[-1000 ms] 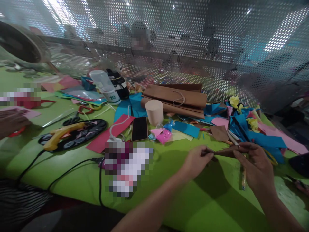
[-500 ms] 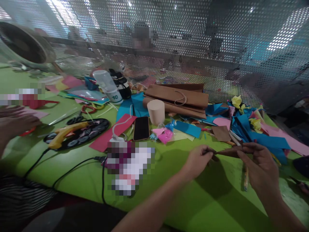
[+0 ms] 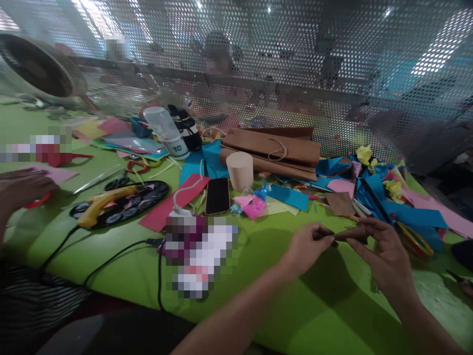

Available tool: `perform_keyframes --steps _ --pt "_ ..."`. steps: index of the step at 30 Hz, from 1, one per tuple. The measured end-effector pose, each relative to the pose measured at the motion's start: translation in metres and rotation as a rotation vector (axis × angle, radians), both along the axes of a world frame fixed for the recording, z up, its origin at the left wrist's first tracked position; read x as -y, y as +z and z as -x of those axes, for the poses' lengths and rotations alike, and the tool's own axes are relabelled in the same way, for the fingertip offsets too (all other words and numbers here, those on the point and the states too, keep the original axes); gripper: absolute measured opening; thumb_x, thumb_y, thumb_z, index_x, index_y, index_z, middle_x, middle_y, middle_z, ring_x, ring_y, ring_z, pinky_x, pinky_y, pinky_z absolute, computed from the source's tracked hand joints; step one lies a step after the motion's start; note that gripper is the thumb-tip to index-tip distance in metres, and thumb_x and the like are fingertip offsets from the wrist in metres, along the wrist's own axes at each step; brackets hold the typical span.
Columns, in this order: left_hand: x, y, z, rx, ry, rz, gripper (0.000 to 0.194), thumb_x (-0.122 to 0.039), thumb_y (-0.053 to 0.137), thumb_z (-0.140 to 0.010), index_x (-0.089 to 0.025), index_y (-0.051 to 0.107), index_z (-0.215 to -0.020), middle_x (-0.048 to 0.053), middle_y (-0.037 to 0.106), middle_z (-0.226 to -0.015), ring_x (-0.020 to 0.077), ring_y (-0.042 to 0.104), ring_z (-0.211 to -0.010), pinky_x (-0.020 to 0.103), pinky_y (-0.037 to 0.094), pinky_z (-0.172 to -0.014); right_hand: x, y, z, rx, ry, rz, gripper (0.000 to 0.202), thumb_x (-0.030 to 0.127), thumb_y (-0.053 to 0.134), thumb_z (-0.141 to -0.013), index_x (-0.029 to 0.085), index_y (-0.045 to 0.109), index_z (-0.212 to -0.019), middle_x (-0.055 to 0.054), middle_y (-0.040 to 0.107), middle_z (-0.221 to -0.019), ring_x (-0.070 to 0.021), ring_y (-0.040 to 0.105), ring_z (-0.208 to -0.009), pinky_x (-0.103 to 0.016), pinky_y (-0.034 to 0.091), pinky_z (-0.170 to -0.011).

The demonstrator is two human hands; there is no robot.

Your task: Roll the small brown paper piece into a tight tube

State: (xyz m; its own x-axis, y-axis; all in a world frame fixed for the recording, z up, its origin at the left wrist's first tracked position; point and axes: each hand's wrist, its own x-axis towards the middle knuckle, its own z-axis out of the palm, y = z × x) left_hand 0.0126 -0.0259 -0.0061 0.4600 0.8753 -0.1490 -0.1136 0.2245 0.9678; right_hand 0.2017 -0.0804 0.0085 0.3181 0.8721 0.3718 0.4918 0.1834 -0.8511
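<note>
Between my two hands is a small folded or rolled piece of brown paper (image 3: 351, 233). My left hand (image 3: 308, 246) pinches its left end with thumb and fingers. At its right end, the thumb and fingers of my right hand (image 3: 386, 254) close on it. The piece hangs just above the green table (image 3: 273, 296). A flat brown square (image 3: 339, 203) lies behind my hands, beside blue paper strips (image 3: 417, 217) and yellow-handled scissors (image 3: 416, 239).
A beige cylinder (image 3: 240, 171), a dark phone (image 3: 217, 196) and a brown paper roll (image 3: 271, 148) are mid-table. Further left lie a yellow glue gun (image 3: 99, 207), a bottle (image 3: 166, 133) and another person's hand (image 3: 27, 187). A perforated metal screen (image 3: 281, 64) stands behind.
My right hand has moved left, closer to my left hand, and the brown piece now looks more compact. The yellow scissors handle shows more fully. The other person's hand has shifted slightly.
</note>
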Motion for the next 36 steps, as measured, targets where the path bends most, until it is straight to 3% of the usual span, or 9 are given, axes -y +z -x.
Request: perform_keyframes --steps 5,9,15,21,28,36 --pt "0.002 -0.008 -0.004 -0.027 0.023 -0.108 0.006 -0.009 0.074 -0.088 -0.014 0.073 -0.09 0.005 0.078 -0.09 0.0167 0.071 -0.084 0.027 0.052 -0.078 0.0 -0.009 0.005 0.075 0.028 0.055 0.057 0.049 0.085 -0.082 0.031 0.064 -0.132 -0.005 0.081 -0.1 -0.0328 0.077 -0.095 -0.057 0.058 -0.097" --pt "0.004 -0.013 -0.007 -0.04 0.027 -0.129 0.005 -0.01 0.074 -0.087 -0.015 0.073 -0.088 0.005 0.077 -0.088 0.0171 0.071 -0.084 0.027 0.053 -0.077 0.001 -0.012 0.006 0.021 0.044 0.08 0.054 0.047 0.083 -0.084 0.031 0.064 -0.131 -0.004 0.081 -0.096 -0.0309 0.078 -0.09 -0.054 0.061 -0.09" --pt "0.003 -0.013 -0.006 -0.07 0.031 -0.12 0.005 -0.011 0.073 -0.087 -0.015 0.074 -0.09 0.006 0.079 -0.09 0.0191 0.073 -0.085 0.03 0.055 -0.079 0.001 -0.001 0.008 0.069 0.012 0.03 0.041 0.047 0.079 -0.087 0.027 0.068 -0.122 -0.005 0.081 -0.093 -0.0277 0.078 -0.087 -0.047 0.062 -0.086" --pt "0.003 -0.006 -0.001 -0.085 -0.002 -0.179 0.017 -0.017 0.075 -0.087 -0.016 0.078 -0.103 0.008 0.081 -0.104 0.0232 0.074 -0.099 0.033 0.055 -0.088 0.001 -0.001 0.006 0.039 0.024 0.031 0.045 0.048 0.081 -0.086 0.027 0.068 -0.123 -0.005 0.081 -0.099 -0.0275 0.078 -0.092 -0.044 0.062 -0.084" --pt "0.001 -0.009 0.001 -0.16 -0.006 -0.21 0.012 -0.022 0.071 -0.09 -0.017 0.08 -0.096 0.005 0.08 -0.093 0.0209 0.07 -0.087 0.029 0.051 -0.076 0.0 -0.004 -0.006 0.103 -0.003 0.034 0.045 0.051 0.081 -0.086 0.028 0.07 -0.123 -0.007 0.079 -0.109 -0.0294 0.076 -0.101 -0.048 0.059 -0.095" --pt "-0.001 -0.004 0.004 -0.194 -0.059 -0.255 0.019 -0.029 0.07 -0.093 -0.018 0.082 -0.105 0.005 0.082 -0.099 0.0222 0.071 -0.092 0.03 0.049 -0.078 0.001 -0.005 -0.011 0.114 0.007 0.048 0.038 0.053 0.08 -0.087 0.028 0.074 -0.115 -0.008 0.078 -0.12 -0.0312 0.073 -0.114 -0.048 0.058 -0.099"
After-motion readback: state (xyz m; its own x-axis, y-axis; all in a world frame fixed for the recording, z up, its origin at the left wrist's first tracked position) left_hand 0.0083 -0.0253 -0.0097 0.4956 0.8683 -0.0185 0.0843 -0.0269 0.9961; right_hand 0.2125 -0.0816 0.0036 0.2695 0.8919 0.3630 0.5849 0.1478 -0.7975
